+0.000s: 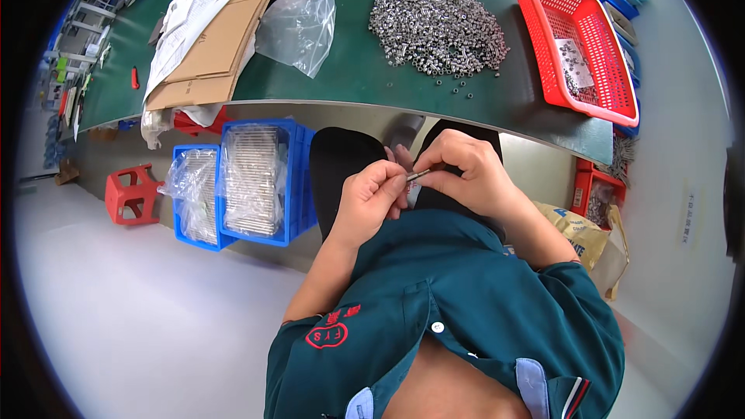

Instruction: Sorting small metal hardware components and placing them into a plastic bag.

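Note:
Above my lap, just below the table edge, my left hand [371, 195] and my right hand [471, 173] meet at a short, thin metal rod [417, 175]. The left thumb and fingers pinch one end. The right thumb and forefinger close on the other end, and fingertips cover part of the rod. Whether small parts sit on the rod is too fine to make out. Beyond my hands, a heap of small silvery metal rings [438, 27] lies on the green table [341, 85], with a few loose rings along its near side.
A red plastic basket [538, 50] with small parts inside sits at the table's right edge. To the left lie a clear plastic bag [296, 31], flattened cardboard [203, 58] and papers. Blue crates [297, 178] and a red stool [116, 198] stand on the floor at left.

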`<control>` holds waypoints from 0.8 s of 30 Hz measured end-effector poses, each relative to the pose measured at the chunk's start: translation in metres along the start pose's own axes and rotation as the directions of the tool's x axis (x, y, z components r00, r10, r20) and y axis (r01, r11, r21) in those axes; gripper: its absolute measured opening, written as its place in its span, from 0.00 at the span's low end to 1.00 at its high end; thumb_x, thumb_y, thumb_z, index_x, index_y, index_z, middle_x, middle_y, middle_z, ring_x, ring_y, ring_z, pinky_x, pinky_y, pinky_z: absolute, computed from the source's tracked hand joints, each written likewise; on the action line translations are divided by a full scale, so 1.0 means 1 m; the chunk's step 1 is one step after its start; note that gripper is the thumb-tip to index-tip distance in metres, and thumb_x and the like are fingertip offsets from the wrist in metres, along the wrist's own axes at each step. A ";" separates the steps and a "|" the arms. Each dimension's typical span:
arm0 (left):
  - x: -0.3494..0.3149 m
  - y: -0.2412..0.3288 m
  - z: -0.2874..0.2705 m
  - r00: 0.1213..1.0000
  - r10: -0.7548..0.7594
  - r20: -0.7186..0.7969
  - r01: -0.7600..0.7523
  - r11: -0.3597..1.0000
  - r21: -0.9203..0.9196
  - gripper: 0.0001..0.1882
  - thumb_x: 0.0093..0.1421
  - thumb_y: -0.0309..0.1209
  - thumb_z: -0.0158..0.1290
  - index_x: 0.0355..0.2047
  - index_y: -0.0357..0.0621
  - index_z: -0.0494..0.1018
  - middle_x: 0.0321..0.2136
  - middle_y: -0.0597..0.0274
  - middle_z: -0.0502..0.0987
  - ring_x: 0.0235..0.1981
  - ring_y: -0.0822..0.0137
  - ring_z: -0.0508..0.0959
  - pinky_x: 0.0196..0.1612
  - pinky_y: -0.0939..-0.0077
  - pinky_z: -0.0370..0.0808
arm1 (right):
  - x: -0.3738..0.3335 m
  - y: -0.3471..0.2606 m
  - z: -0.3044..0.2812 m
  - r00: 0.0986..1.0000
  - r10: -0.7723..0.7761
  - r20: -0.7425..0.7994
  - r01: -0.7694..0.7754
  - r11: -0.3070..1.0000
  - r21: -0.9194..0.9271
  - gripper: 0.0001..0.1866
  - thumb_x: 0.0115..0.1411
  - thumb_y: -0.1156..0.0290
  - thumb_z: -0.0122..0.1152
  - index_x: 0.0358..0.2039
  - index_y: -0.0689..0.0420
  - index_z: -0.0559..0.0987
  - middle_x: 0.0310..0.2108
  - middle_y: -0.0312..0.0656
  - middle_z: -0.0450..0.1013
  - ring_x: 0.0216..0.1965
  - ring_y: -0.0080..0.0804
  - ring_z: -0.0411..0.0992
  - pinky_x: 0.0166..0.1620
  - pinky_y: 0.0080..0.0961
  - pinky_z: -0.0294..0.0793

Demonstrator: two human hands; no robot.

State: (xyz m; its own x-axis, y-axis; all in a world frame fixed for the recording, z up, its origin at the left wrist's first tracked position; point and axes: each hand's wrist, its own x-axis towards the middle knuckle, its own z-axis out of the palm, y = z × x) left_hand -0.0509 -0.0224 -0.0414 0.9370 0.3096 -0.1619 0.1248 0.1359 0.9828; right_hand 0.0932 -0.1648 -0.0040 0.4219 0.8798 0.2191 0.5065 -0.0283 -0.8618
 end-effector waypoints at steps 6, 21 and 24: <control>0.001 0.000 0.001 0.992 -0.067 0.105 0.101 0.927 -0.360 0.07 0.65 0.29 0.46 0.34 0.37 0.69 0.21 0.62 0.74 0.17 0.75 0.72 0.21 0.85 0.70 | 0.004 0.002 0.004 0.974 0.217 0.063 -0.226 0.927 0.300 0.08 0.48 0.77 0.66 0.31 0.60 0.80 0.23 0.35 0.74 0.24 0.21 0.70 0.29 0.20 0.69; 0.000 -0.020 -0.016 0.987 -0.098 -0.128 0.013 0.841 -0.541 0.08 0.64 0.32 0.48 0.34 0.40 0.69 0.20 0.61 0.74 0.16 0.71 0.72 0.18 0.80 0.69 | 0.087 0.060 0.029 0.986 -0.010 -0.166 -0.107 0.723 -0.682 0.09 0.52 0.69 0.61 0.35 0.56 0.79 0.30 0.43 0.73 0.28 0.43 0.74 0.32 0.35 0.74; 0.000 -0.022 -0.017 0.985 -0.098 -0.143 0.000 0.825 -0.564 0.09 0.64 0.33 0.48 0.34 0.40 0.69 0.21 0.61 0.73 0.16 0.71 0.72 0.18 0.79 0.69 | 0.090 0.062 0.030 0.991 0.001 -0.132 -0.093 0.712 -0.696 0.08 0.53 0.69 0.61 0.34 0.56 0.78 0.30 0.43 0.73 0.28 0.44 0.74 0.32 0.35 0.74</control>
State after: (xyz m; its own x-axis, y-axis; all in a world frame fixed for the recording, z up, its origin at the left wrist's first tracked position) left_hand -0.0591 -0.0095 -0.0644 0.8639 0.4261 -0.2685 -0.0808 0.6435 0.7611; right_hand 0.1402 -0.0729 -0.0510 0.5177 0.8097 0.2765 0.8447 -0.4324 -0.3154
